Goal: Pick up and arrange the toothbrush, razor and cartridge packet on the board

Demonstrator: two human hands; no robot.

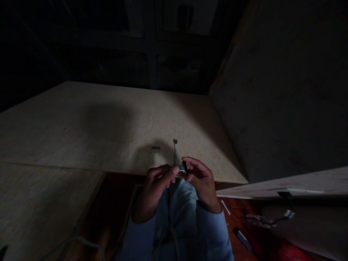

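Note:
My left hand (160,177) is closed, its thumb and fingers pinching the shiny end of a small black and silver piece (184,167). From the other side, the fingers of my right hand (199,177) curl round the black end of that piece. Its exact kind is too small and dark to make out. Just beyond my hands, a thin pale rod (175,154) with a dark tip lies on the table. A short dark greenish bar (156,148) rests to its left.
The pale speckled table (108,141) meets a tall panel (285,98) on the right. Below it, on the reddish floor, lie a white strip (225,207) and a dark slim object (243,239). A cord (81,239) crosses the lower left. Dark cabinets stand behind the table.

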